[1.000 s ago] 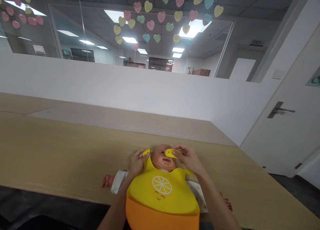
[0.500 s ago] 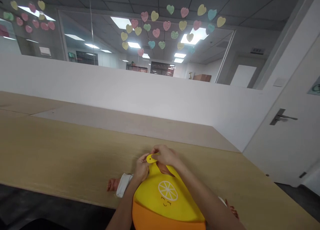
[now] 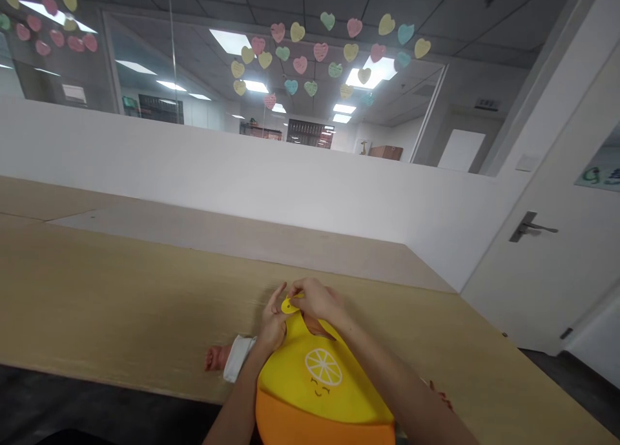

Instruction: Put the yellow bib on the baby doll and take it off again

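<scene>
A yellow baby bib (image 3: 285,374) with a lemon-slice print and an orange pocket (image 3: 320,422) lies over a baby doll near the table's front edge. The doll's hand (image 3: 217,358) and white sleeve (image 3: 237,358) stick out at the left; its other hand (image 3: 442,400) shows at the right. My left hand (image 3: 274,322) pinches the bib's neck strap near its holed end, index finger raised. Across the neck opening, my right hand (image 3: 314,298) is closed on the strap end (image 3: 289,305). The doll's head is hidden under my hands.
The wooden table (image 3: 121,290) stretches left and right. Behind it stands a lower beige surface (image 3: 242,232) against a white wall (image 3: 271,180) with a window bearing heart-shaped notes (image 3: 320,51). A white door (image 3: 557,270) with a metal handle (image 3: 527,227) is at the right.
My left index finger has lifted away from the strap. My right fingers have shifted slightly left over the strap's end. The camera view has turned a little to the right.
</scene>
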The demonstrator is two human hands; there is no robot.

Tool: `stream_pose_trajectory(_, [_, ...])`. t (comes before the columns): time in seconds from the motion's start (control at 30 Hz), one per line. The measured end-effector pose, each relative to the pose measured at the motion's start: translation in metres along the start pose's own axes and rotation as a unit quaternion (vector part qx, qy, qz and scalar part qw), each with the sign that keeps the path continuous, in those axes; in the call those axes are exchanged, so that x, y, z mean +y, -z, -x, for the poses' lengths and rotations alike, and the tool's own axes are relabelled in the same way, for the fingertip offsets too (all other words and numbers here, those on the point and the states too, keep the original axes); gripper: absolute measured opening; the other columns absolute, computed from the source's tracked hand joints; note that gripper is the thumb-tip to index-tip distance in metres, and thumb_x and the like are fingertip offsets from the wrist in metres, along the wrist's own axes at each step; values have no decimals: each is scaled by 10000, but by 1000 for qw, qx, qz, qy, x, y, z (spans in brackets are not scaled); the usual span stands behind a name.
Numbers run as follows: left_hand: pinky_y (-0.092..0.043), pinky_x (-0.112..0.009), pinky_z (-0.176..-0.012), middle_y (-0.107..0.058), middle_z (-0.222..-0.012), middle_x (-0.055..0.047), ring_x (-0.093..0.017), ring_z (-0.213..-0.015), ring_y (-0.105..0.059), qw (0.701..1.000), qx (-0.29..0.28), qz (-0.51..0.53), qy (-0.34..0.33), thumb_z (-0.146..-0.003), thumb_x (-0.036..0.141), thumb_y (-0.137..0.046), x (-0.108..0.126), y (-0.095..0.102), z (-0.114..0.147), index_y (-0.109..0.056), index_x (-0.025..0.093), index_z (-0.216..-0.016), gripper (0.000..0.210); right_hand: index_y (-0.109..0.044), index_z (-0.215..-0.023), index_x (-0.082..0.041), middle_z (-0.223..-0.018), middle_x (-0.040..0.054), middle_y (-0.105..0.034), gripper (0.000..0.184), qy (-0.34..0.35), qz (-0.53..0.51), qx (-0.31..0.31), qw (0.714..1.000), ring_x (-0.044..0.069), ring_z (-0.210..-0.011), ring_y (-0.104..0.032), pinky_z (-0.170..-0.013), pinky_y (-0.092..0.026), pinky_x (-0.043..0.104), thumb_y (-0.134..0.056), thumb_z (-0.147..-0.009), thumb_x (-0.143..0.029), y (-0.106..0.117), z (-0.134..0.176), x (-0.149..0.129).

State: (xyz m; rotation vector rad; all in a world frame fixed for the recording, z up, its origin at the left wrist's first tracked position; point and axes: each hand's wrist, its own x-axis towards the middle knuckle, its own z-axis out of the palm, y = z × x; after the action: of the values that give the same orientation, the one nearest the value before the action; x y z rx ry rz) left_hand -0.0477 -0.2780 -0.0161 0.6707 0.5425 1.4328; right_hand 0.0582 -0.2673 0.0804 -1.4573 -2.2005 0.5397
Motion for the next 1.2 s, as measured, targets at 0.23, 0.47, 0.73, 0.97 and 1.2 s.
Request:
stream_pose_trajectory(0.23, [-500, -342, -792, -701, -940, -74, -236, -903, -659, 999, 21, 14, 44, -647, 361, -642, -1, 9, -9, -451, 170, -1286, 694, -659, -697, -150, -758, 34, -681, 84, -12, -100, 112, 989, 141, -739, -608, -661, -458, 230, -584, -671, -179, 45, 1, 7])
stream_pose_trajectory(0.47, [-477, -243, -671, -693, -787, -47, -136, -702, -647, 988, 135, 8, 78, -712, 216, -580, -4, 8, -13, -584, 168, -1025, 317, -638, -700, -145, -687, 39, -658, 218, -50, -161, 208, 964, 100, -553, -524, -415, -372, 183, -657, -622, -348, 149, 58, 15])
stream_pose_trajectory(0.73, [-485, -234, -611, -680, -723, -69, -123, -604, -623, 989, 126, -46, 58, -710, 141, -572, -3, 4, -9, -608, 126, -890, 184, -645, -697, -163, -607, 26, -620, 350, -103, -107, 365, 919, 56, -424, -399, -383, -335, 217, -795, -541, -438, 252, 128, 14])
stream_pose_trajectory(0.97, [-486, -218, -585, -678, -664, -67, -115, -563, -617, 987, 132, -66, 69, -721, 84, -550, -3, 3, -10, -614, 107, -813, 114, -636, -697, -153, -598, 19, -619, 254, -131, -51, 393, 909, 53, -414, -411, -397, -367, 211, -756, -604, -356, 263, 124, 53])
stream_pose_trajectory(1.2, [-501, -217, -600, -686, -665, -74, -122, -591, -637, 987, 127, -72, 72, -727, 49, -537, -2, 2, -8, -625, 107, -754, 110, -633, -699, -137, -634, 19, -638, 159, -191, -105, 438, 872, 48, -442, -432, -410, -366, 186, -709, -602, -238, 260, 106, 121])
